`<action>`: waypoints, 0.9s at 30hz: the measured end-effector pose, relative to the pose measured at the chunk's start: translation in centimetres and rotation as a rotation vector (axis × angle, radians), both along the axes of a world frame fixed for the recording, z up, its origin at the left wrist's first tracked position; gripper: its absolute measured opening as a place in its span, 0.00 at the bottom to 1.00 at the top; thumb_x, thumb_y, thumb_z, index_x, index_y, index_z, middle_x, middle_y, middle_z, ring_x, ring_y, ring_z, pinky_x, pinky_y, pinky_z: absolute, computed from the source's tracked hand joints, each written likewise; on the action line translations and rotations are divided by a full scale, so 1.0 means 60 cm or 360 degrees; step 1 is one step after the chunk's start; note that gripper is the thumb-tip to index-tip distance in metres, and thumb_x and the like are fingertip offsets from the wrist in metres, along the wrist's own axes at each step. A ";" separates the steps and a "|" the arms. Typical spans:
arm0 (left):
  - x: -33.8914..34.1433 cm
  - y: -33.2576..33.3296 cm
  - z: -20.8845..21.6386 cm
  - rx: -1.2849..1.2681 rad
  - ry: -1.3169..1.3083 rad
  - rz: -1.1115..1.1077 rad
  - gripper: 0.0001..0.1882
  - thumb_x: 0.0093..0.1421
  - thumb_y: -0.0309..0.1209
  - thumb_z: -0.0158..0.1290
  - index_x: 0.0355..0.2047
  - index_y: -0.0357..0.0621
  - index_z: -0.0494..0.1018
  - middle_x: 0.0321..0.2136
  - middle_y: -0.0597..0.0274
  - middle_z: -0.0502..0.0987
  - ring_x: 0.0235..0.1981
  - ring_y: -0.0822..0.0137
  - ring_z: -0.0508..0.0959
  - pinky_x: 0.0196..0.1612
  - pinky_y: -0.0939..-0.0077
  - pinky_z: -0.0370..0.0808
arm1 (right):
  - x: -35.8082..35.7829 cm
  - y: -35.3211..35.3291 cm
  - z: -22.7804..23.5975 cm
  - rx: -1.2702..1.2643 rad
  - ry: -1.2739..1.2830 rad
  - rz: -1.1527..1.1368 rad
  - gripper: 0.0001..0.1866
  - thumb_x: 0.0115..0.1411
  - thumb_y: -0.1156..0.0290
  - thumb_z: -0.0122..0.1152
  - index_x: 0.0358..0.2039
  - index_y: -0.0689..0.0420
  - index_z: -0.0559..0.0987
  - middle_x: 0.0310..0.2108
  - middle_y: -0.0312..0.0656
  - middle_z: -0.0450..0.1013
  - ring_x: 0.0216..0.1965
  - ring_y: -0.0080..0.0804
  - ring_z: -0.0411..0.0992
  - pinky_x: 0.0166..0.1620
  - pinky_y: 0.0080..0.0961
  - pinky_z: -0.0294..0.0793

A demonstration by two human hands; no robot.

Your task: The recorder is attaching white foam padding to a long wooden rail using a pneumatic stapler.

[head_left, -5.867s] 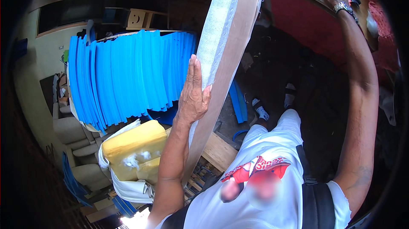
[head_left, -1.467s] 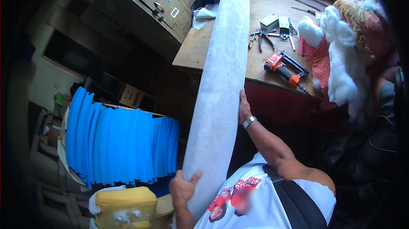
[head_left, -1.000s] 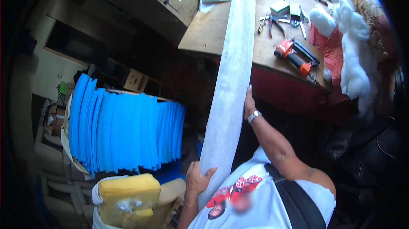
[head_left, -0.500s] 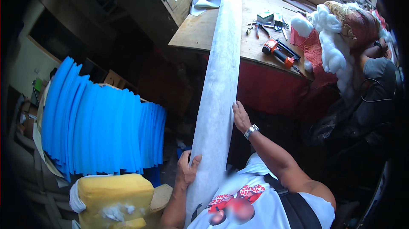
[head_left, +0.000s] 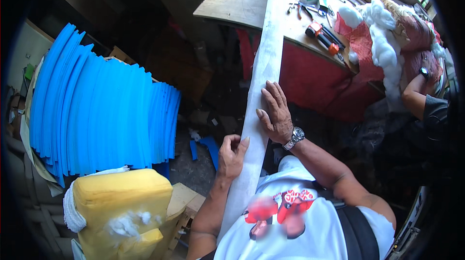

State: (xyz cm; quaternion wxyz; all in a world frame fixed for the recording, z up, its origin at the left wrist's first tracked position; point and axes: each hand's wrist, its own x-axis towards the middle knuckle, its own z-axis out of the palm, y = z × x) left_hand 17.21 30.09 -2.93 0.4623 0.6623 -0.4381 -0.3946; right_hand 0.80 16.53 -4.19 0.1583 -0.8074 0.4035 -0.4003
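Left hand: my left hand (head_left: 231, 156) holds the left edge of the long white foam strip (head_left: 261, 90). My fingers (head_left: 227, 143) curl shut around that edge, low down near my chest.

Right hand: my right hand (head_left: 275, 112) lies flat on the front of the strip, a bit higher up. These fingers are straight and close together, pressing on it, not wrapped round it. A silver watch (head_left: 294, 137) sits on that wrist.

Foam strip: it is long, thin and white. It runs from my chest up and away, and its far end lies over the wooden tabletop (head_left: 242, 3).

Tabletop: small hand tools (head_left: 310, 6) lie on it, and a red and black power tool (head_left: 322, 36) is near its edge. A red cloth hangs down its front.

White stuffing: a fluffy white pile (head_left: 382, 42) sits on the right end, beside red fabric.

Blue sheets: a big row of blue foam sheets (head_left: 101, 110) stands on edge to my left.

Yellow cushion: a yellow foam cushion (head_left: 121, 206) sits below the blue sheets, with white fluff on it.

Other person: an arm (head_left: 414, 93) with a dark watch shows at the far right.
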 end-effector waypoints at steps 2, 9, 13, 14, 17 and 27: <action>0.005 -0.004 -0.015 -0.0094 0.0105 -0.0022 0.22 0.68 0.45 0.56 0.45 0.35 0.73 0.35 0.57 0.78 0.35 0.70 0.75 0.40 0.72 0.75 | -0.004 0.038 0.004 0.0042 0.0031 0.0051 0.32 0.66 0.54 0.55 0.64 0.61 0.69 0.70 0.52 0.58 0.74 0.54 0.50 0.72 0.52 0.49; 0.025 -0.135 -0.012 0.0064 0.0572 -0.0226 0.37 0.74 0.58 0.34 0.50 0.31 0.73 0.42 0.53 0.79 0.44 0.65 0.77 0.50 0.69 0.74 | -0.012 0.166 0.029 -0.0019 0.0435 0.0597 0.29 0.64 0.55 0.58 0.62 0.53 0.73 0.69 0.42 0.62 0.74 0.48 0.52 0.73 0.60 0.36; 0.024 -0.256 -0.019 0.0178 0.0445 -0.0334 0.43 0.71 0.63 0.33 0.58 0.32 0.70 0.49 0.49 0.78 0.49 0.60 0.77 0.55 0.65 0.72 | -0.021 0.182 0.020 0.0016 0.0211 0.0614 0.24 0.60 0.61 0.66 0.57 0.48 0.77 0.65 0.41 0.68 0.72 0.49 0.56 0.72 0.60 0.42; 0.022 -0.279 -0.015 0.0249 0.0328 -0.0370 0.44 0.71 0.64 0.33 0.59 0.31 0.69 0.49 0.48 0.78 0.50 0.59 0.77 0.56 0.63 0.72 | -0.024 0.183 0.019 0.0046 0.0147 0.0658 0.24 0.60 0.63 0.68 0.57 0.48 0.78 0.64 0.42 0.69 0.72 0.49 0.57 0.72 0.60 0.44; -0.007 -0.323 0.003 0.0392 -0.0112 -0.0257 0.42 0.70 0.64 0.37 0.56 0.31 0.71 0.47 0.46 0.79 0.46 0.58 0.79 0.52 0.58 0.75 | -0.050 0.166 0.017 0.0159 -0.0162 0.0790 0.23 0.61 0.65 0.66 0.58 0.50 0.78 0.60 0.46 0.73 0.62 0.50 0.70 0.68 0.53 0.60; -0.033 -0.359 -0.041 0.0229 -0.0218 -0.0151 0.36 0.73 0.56 0.41 0.49 0.26 0.74 0.42 0.48 0.81 0.43 0.64 0.79 0.49 0.70 0.75 | -0.099 -0.052 -0.317 0.2093 -0.1622 -0.0402 0.29 0.74 0.46 0.38 0.56 0.57 0.77 0.50 0.43 0.78 0.50 0.32 0.75 0.52 0.34 0.74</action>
